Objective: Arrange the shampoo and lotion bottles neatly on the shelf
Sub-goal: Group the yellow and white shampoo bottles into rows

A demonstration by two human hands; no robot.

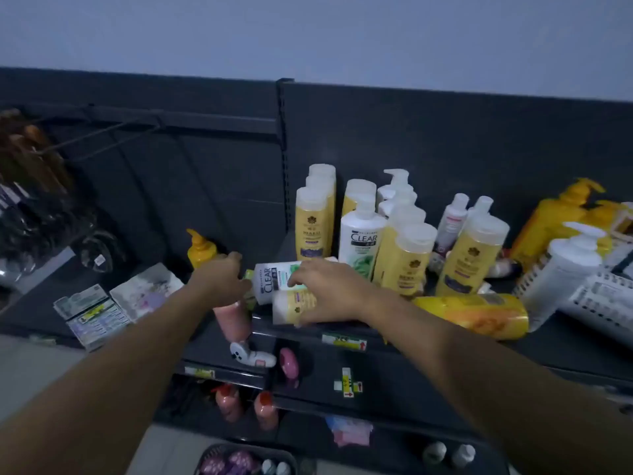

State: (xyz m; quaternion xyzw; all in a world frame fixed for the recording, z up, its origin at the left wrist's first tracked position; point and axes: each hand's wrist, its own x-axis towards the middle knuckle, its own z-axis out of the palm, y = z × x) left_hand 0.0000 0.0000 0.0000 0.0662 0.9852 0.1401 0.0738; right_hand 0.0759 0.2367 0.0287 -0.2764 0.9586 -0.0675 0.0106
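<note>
From the head camera, both bare arms reached forward over a dark shelf (394, 351) crowded with bottles. The left hand (222, 279) was curled shut around the cap end of a white CLEAR bottle (274, 281) that lay on its side at the shelf's front edge, its long axis running left to right, cap toward the left; the word "CLEAR" read sideways along its body. The right hand (329, 289) rested over that bottle and closed on a small yellow-and-white bottle (291, 306) just in front of it, also lying flat with its long axis left to right. A pink tube (233, 320) hung below the left hand, pointing down over the shelf edge; whether the hand touched it could not be told.

Behind the hands stood an upright CLEAR bottle (361, 240), white with a green leaf print. To its left an upright yellow bottle (313, 224) bore a flower emblem and the word "HERBAL"; more of the same yellow kind (406, 262) stood to its right, their smaller print too blurred to read. A large yellow bottle (476, 313) lay on its side at the right, long axis left to right. A white pump bottle (561, 269) leaned tilted at the far right. A yellow pump bottle (200, 250) stood upright to the left of the hands.
</note>
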